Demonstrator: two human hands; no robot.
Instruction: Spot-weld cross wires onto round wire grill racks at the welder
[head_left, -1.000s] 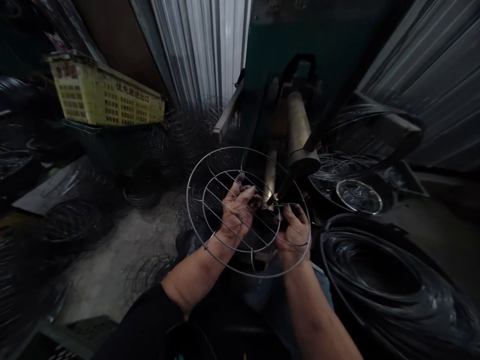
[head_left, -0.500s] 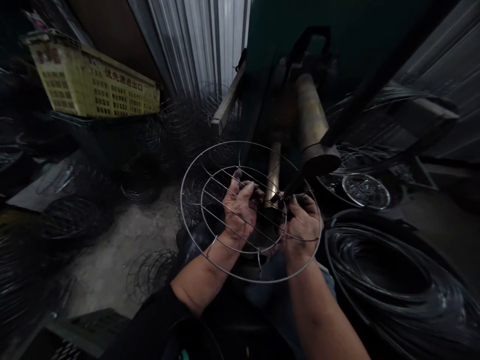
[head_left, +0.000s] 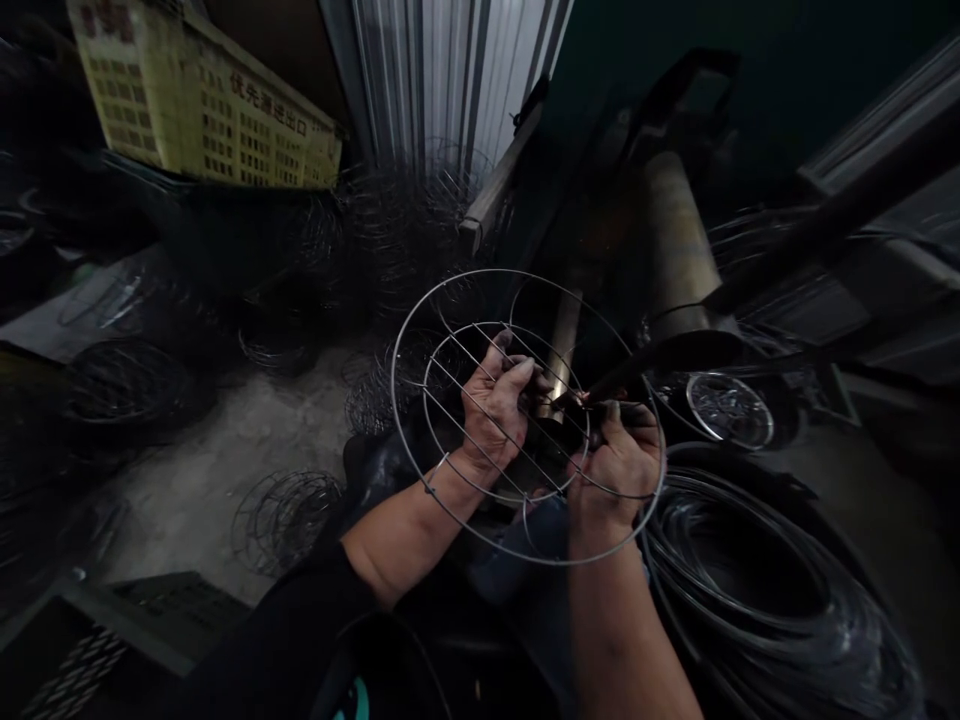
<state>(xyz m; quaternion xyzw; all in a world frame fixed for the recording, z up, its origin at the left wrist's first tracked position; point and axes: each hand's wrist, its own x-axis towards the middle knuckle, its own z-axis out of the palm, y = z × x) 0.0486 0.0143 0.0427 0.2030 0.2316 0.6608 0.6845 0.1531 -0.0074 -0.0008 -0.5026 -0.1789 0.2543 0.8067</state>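
A round wire rack (head_left: 392, 375), two concentric rings crossed by several thin parallel wires, is held tilted in front of me. My left hand (head_left: 491, 415) is closed around its inner wires, thumb and index finger near the tip of a lower brass rod (head_left: 564, 345). At the right side of the rings, my right hand (head_left: 619, 460) pinches the rack, fingers curled by the outer ring; whether a small loose wire is also in them I cannot tell. Between both hands, the tip of a dark slanted arm (head_left: 637, 362) meets the rack's inner ring beside the rod.
A thick brass cylinder (head_left: 682, 235) juts from the dark green machine. Coiled wire (head_left: 847, 640) lies at right, near a shiny wire bundle (head_left: 729, 410). Yellow crate (head_left: 225, 115) stands upper left; wire racks (head_left: 285, 520) lie on the floor (head_left: 225, 450). A green crate (head_left: 150, 620) is lower left.
The camera view has shifted, so the machine and the crate sit differently in the picture. Both hands still hold the rack at the rod tip, with little visible change in grip.
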